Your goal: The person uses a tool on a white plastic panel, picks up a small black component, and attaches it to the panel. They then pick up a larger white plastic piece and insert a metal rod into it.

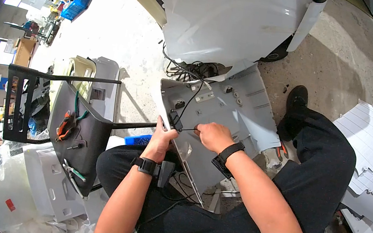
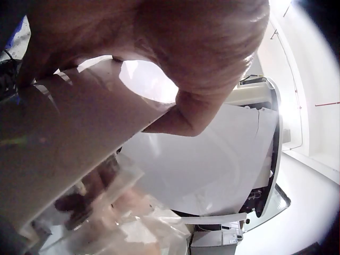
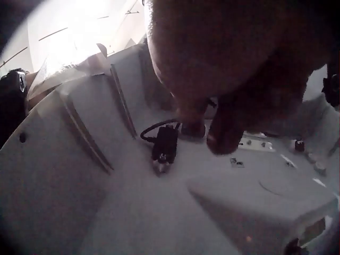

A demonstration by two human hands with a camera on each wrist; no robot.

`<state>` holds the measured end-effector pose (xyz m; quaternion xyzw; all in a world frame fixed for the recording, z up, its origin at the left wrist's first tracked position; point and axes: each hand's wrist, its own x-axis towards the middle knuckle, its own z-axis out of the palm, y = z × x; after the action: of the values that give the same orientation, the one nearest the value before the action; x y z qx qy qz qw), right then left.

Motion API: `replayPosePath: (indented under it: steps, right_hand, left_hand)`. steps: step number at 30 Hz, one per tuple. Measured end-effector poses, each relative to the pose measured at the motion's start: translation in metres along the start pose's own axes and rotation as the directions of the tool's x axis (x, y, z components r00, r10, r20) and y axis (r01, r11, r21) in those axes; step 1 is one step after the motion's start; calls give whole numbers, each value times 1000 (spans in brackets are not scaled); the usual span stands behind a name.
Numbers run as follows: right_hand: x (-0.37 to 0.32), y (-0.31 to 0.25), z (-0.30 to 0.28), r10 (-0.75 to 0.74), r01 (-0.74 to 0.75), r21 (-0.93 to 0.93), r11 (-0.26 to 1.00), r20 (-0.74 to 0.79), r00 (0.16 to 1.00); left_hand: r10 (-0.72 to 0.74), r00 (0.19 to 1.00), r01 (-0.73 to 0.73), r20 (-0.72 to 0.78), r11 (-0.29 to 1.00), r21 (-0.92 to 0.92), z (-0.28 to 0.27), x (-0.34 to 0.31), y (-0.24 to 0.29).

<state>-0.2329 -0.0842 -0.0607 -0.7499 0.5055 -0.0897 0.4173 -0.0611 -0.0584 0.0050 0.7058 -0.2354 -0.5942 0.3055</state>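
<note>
A grey-white moulded plastic panel [image 1: 253, 98] leans over the person's lap, its inner side with clips and ribs facing up. The left hand [image 1: 161, 143] grips the panel's left edge, thumb on the inner side; the left wrist view shows this hand curled over the edge. Beside that thumb is a small black part [image 1: 175, 120]. The right hand [image 1: 215, 137] is over the panel's inner face and pinches a thin black cable [image 1: 187, 129]. In the right wrist view the cable loops from a black connector [image 3: 165, 144] to the fingertips.
A large white body shell [image 1: 232, 20] stands ahead, with bundled black cables [image 1: 194, 71] below it. At left, a dark chair seat [image 1: 77, 133] carries orange-handled pliers [image 1: 66, 126] and small tools. White panels [image 1: 370, 137] lie at right. Red-handled pliers [image 1: 282, 151] are on the floor.
</note>
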Motion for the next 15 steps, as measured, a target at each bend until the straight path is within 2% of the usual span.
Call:
replayPosePath:
  steps: [5,7,10,12,15]
  right_hand:
    - [5,-4,5,32,-30,44,999,-25,999]
    - [5,-6,6,46,-45,52,998,-27,999]
    - [9,0,17,47,-38,91,995,-93,995]
    - [10,2,22,-43,63,66,996,-272,961]
    - [10,-1,17,-77,105,83,991,-287,955]
  left_hand:
    - [7,1000,-7,0,1000,-27,-2,2,-2]
    - [-4,999,2,41,999,34,-7,7,-8]
    - [3,998,-5,68,1000,26,-7,6,-7]
    - [-12,999,10,49,999,34,-5,3,-4]
    - [-19,999,18,40,999,39,-4,2,-3]
